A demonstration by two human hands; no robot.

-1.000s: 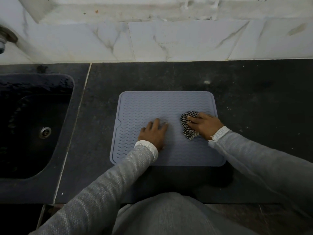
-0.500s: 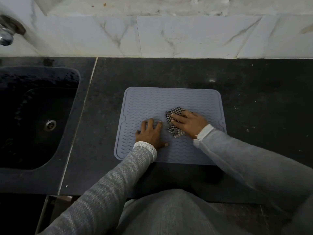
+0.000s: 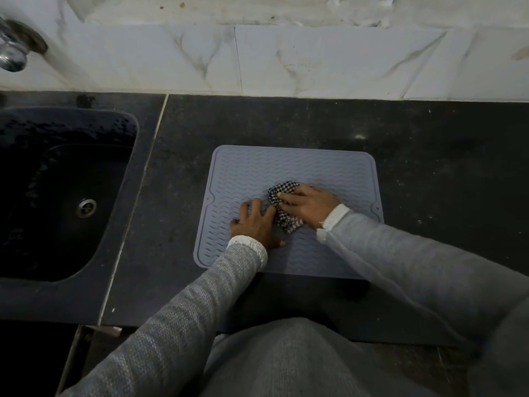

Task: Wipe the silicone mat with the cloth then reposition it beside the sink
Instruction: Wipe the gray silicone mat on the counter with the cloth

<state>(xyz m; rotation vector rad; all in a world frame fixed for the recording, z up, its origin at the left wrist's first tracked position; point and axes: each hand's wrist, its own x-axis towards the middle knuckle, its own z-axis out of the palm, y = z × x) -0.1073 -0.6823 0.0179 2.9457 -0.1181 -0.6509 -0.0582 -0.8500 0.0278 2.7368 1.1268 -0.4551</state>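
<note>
A: Where is the cloth?
B: Bunched under the right hand, whose fingers curl over it and press it onto the mat, near the mat's middle.

A: And the other grip?
B: The left hand lies flat on the mat with fingers spread, just left of the cloth; its fingertips touch the cloth's edge. It holds nothing.

A: Where does the mat sit?
B: Flat on the dark worktop, under both hands. Its near edge runs beneath the two grey sleeves.

A: Any container about?
B: A dark sink, well left of the left hand, with a strip of worktop between it and the mat. Only its metal drain shows inside, and drops on its far wall. A tap juts out from the wall beyond it.
</note>
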